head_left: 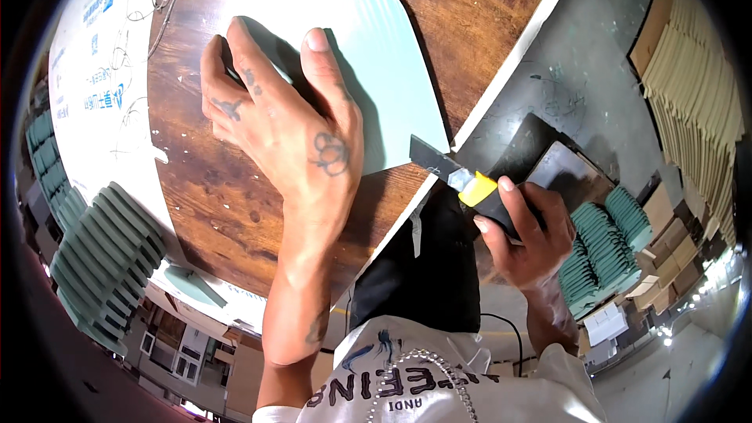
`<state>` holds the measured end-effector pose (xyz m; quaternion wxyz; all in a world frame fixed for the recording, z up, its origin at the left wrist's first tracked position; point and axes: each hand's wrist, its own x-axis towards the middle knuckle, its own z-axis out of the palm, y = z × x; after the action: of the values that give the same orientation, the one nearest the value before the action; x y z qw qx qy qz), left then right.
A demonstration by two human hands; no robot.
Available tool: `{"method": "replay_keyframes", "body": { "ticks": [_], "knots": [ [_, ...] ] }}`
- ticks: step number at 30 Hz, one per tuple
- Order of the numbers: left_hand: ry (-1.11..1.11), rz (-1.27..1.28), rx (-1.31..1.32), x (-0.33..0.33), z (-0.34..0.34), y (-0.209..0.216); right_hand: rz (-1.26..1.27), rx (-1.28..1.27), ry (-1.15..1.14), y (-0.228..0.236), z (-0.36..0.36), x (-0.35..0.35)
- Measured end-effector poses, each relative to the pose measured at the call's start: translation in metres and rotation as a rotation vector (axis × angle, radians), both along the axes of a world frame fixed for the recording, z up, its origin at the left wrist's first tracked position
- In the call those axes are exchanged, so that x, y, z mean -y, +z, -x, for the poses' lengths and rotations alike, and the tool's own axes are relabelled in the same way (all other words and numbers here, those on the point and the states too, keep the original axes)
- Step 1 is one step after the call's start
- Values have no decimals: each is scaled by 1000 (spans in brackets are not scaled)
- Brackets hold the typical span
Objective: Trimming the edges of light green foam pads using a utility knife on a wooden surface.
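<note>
My left hand (282,121) rests on a pale green, round-ended sheet (392,82), its fingers bent and its thumb apart from them. Dark shadow fills the space between the thumb and fingers. In my right hand (533,231) is a utility knife (480,190) with a black and yellow handle. Its wide dark blade points up and left, with the tip at the sheet's near right corner. Whether the blade touches the sheet, I cannot tell. The sheet lies on a brown wood-grain tabletop (227,204), close to its pale right edge.
Several stacked green pieces (110,258) stand at the left, beside a white printed covering (94,110) with loose thin wires. More green stacks (603,251) and a tall stack of beige sheets (693,94) are at the right. A dark box-like thing (560,168) sits below the table edge.
</note>
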<state>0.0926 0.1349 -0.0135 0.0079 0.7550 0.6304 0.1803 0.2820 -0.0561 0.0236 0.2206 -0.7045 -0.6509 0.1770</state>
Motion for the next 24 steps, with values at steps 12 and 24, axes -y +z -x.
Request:
{"method": "replay_keyframes", "body": {
  "ticks": [12, 24],
  "knots": [
    [-19, -2, -15, -1, 4, 0, 22, 20, 9, 4, -10, -33],
    [-19, -20, 68, 0, 4, -5, -10, -12, 126, 2, -36, -98]
  ]
}}
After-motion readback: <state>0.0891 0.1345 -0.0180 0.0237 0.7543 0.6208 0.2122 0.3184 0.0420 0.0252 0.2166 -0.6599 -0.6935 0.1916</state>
